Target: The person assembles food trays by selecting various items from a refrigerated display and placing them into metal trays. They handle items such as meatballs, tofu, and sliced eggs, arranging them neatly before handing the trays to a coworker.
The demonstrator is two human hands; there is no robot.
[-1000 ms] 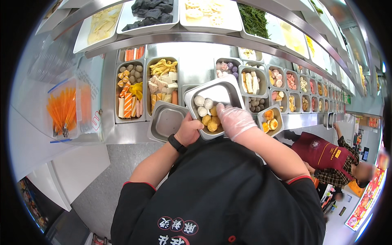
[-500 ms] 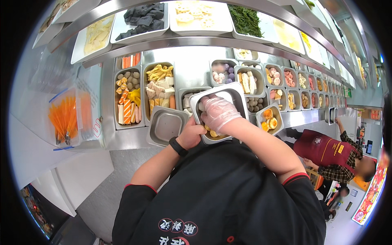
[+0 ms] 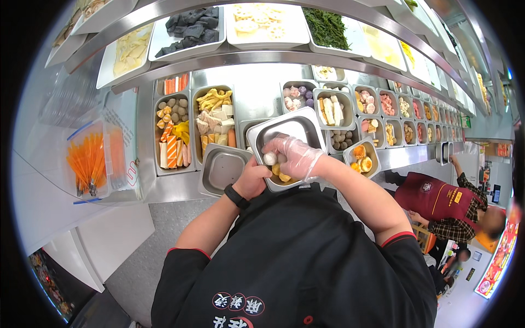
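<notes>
Steel rectangular pan (image 3: pixel 284 134), shiny, tilted toward the person, held above the counter's food wells, near edge low. Upper half of its inside bare metal. A few round food balls (image 3: pixel 272 158), white and yellow-orange, bunched at the low near end of the pan.

Food trays (image 3: pixel 213 117) crowd the counter; an empty steel pan (image 3: pixel 223 169) lies open.

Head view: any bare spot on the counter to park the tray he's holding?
Free: the empty steel pan beside the left hand, and the bare counter strip below the striped-stick pan. Crowded: every filled pan right of the held tray, where the right hand digs.
</notes>
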